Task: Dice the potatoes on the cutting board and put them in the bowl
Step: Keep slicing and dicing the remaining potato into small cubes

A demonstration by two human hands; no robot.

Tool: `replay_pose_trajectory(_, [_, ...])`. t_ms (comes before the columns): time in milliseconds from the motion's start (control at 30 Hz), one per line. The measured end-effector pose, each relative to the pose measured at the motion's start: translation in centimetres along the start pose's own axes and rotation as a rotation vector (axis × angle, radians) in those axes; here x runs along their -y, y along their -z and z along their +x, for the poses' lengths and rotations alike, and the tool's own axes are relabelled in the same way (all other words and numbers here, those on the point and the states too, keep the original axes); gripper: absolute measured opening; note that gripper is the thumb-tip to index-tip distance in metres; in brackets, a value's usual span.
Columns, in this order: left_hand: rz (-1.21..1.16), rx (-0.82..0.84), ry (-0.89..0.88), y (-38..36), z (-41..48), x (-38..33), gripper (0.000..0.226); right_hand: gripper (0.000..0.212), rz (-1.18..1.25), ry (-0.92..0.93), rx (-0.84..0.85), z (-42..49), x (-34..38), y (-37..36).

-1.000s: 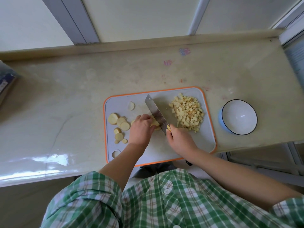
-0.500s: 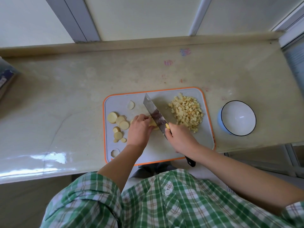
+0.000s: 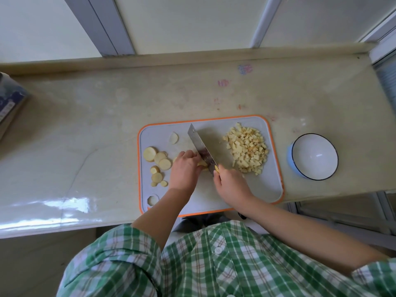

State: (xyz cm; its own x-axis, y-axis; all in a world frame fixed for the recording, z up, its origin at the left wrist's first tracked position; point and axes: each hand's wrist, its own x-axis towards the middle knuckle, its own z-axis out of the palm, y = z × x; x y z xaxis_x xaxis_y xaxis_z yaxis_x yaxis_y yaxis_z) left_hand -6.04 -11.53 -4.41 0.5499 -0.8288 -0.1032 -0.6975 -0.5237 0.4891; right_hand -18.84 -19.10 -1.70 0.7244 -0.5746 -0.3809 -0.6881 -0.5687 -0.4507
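A grey cutting board (image 3: 263,189) with an orange rim lies at the counter's front edge. My left hand (image 3: 184,171) holds down a stack of potato slices (image 3: 202,163) with curled fingers. My right hand (image 3: 230,185) grips the handle of a cleaver (image 3: 201,147), whose blade rests against the stack beside my left fingertips. Several round potato slices (image 3: 159,159) lie at the board's left. A pile of diced potato (image 3: 246,148) sits at the board's right. The white bowl (image 3: 314,156) with a blue outside stands empty, right of the board.
A loose piece of potato (image 3: 174,138) lies near the board's far left corner. A box (image 3: 9,101) juts in at the counter's left edge. The counter ends just right of the bowl; a raised ledge runs along the back.
The cleaver has kept chopping at the stack: its blade rose a little and came down again close to my left fingers. Both hands stay in nearly the same place.
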Motion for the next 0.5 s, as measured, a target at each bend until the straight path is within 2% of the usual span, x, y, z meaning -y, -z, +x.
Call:
replay_pose_trajectory(200, [0.005,0.009,-0.020,0.4,-0.2,0.1,0.023,0.028,0.096,-0.012,-0.022,0.3,-0.4,1.7])
replay_pose_trajectory(300, [0.000,-0.004,0.024,0.6,-0.3,0.4,0.032,0.028,0.085,0.002,-0.018,0.0,-0.1,2.7])
replay_pose_trajectory(500, [0.015,-0.008,0.077,0.7,-0.4,0.3,0.013,0.024,0.010,0.018,0.042,-0.8,0.4,2.9])
